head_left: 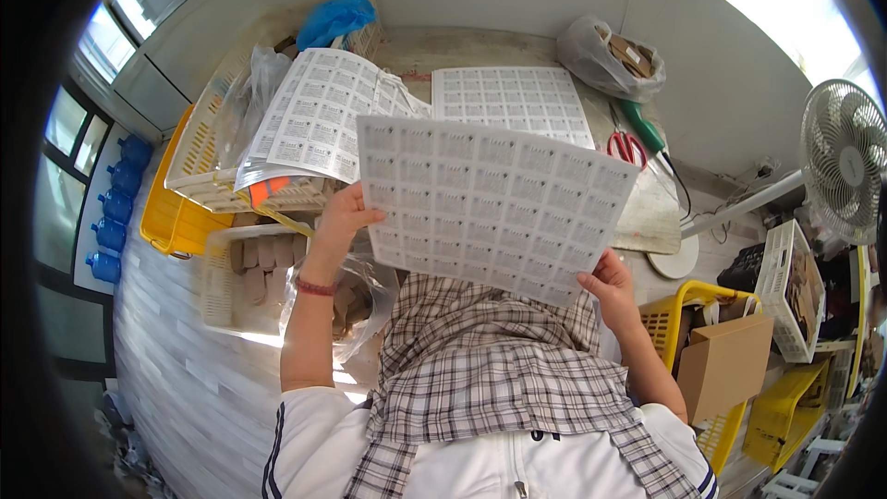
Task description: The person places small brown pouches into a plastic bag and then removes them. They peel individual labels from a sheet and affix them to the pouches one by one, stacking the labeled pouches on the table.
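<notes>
The printed sheet, with its rows of small grey label panels, is held up in the middle of the frame. The left hand grips it by the left edge, and the right hand by the lower right corner. On both sides the fingers are closed narrow on the paper, thumb on the face and the rest behind.

The main risk looks to be a crease: the sheet is wide and gripped at only two places, so pushing the hands together or pulling unevenly could buckle it or tear an edge. Losing the right-hand corner would let that end swing down toward the checked apron.

At upper left, a loose stack of sheets slopes over a white basket; a knock from the left forearm could send it sliding. Another printed sheet lies at upper centre on the surface, where the held one could catch its near edge if lowered carelessly. Right of centre, the red-handled scissors and a green-handled tool might snag or nick paper swept across them. The fan at the right rim could lift loose sheets, though I cannot tell whether its blades are turning.
</notes>
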A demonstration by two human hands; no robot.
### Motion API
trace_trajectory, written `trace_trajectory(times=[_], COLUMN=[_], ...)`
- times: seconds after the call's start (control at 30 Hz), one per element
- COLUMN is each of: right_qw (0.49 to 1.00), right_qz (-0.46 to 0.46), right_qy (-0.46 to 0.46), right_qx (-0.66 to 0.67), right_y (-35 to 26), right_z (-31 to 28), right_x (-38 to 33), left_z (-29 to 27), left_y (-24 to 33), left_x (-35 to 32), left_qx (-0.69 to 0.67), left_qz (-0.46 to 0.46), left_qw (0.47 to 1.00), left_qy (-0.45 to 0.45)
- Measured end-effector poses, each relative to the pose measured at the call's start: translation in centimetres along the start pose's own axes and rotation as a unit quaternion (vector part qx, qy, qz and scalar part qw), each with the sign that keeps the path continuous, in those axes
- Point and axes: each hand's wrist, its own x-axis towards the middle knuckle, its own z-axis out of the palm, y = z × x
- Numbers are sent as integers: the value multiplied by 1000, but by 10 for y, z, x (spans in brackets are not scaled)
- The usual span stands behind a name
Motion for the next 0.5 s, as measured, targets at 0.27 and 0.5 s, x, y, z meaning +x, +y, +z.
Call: trace_trajectory(times=[0.27, 0.5], right_qw=[990, 983], right_qz=[-85, -122], right_qy=[76, 41], right_qx=[83, 133], right_y=[-40, -48], right_z=[41, 61], right_x=[38, 59], left_z=[-6, -2], left_y=[-35, 11], left_x=[-83, -79], left_qx=[-65, -31], left_qz=[-49, 166], left_qw=[994, 964], left_qy=[77, 204])
